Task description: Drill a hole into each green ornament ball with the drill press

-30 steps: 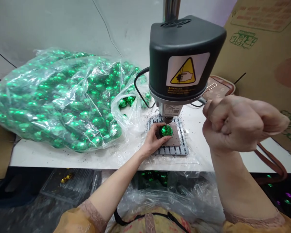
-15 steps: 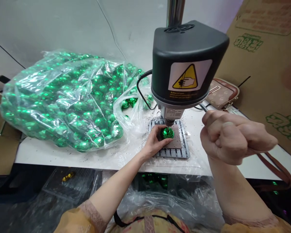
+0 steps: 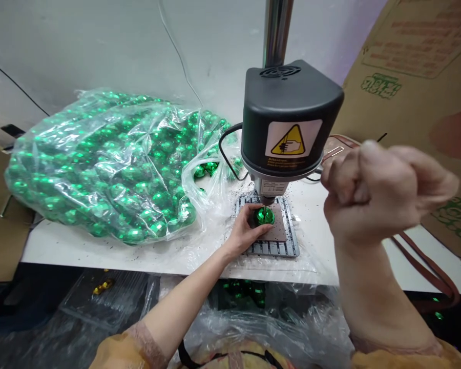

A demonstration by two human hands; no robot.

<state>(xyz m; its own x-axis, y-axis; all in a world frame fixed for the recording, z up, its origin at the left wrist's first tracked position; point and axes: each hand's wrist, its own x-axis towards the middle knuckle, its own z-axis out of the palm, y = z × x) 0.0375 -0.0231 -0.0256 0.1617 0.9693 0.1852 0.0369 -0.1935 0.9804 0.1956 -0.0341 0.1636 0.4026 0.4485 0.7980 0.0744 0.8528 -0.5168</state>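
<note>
A shiny green faceted ball (image 3: pixel 265 217) sits on a brown pad (image 3: pixel 278 225) over the slotted metal base (image 3: pixel 293 241) of a bench drill press (image 3: pixel 288 113). My left hand (image 3: pixel 246 229) grips the ball from its left side between thumb and fingers. Straight above, the drill chuck (image 3: pixel 268 200) points down with its bit at the ball's top; how deep the bit sits I cannot make out. My right hand (image 3: pixel 380 192) is closed in a fist around the drill press's feed lever, of which only a short metal piece shows beside the head.
A big clear plastic bag (image 3: pixel 111 169) full of green balls lies at the left of the white table (image 3: pixel 111 251). Dark shavings surround the base. Cardboard boxes (image 3: pixel 403 113) stand right and left. A brown strap (image 3: pixel 426 271) hangs at the right edge.
My right hand has turned and risen slightly in view on the lever. The drill head appears lower in the picture, as the view has tilted. My left hand still holds the ball.
</note>
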